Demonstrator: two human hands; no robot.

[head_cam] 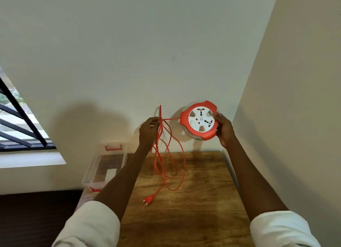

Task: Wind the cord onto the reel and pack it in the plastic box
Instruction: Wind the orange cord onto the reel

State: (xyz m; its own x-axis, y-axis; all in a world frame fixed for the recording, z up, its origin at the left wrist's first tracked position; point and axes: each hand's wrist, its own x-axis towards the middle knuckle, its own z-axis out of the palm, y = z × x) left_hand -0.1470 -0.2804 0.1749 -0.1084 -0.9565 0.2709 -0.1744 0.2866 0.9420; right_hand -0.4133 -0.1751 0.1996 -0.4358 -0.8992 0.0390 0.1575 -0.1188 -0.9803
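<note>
My right hand grips the right rim of the round orange and white reel, held up in front of the wall with its socket face toward me. My left hand holds a bunch of the orange cord to the left of the reel. One strand runs taut from that hand to the reel. Several loops hang down to the wooden table. The orange plug lies on the table. The clear plastic box with orange latches stands open at the table's left edge.
A white wall rises straight behind the table and another closes in on the right. A window with dark bars is at the left. Below the box lies a dark floor area.
</note>
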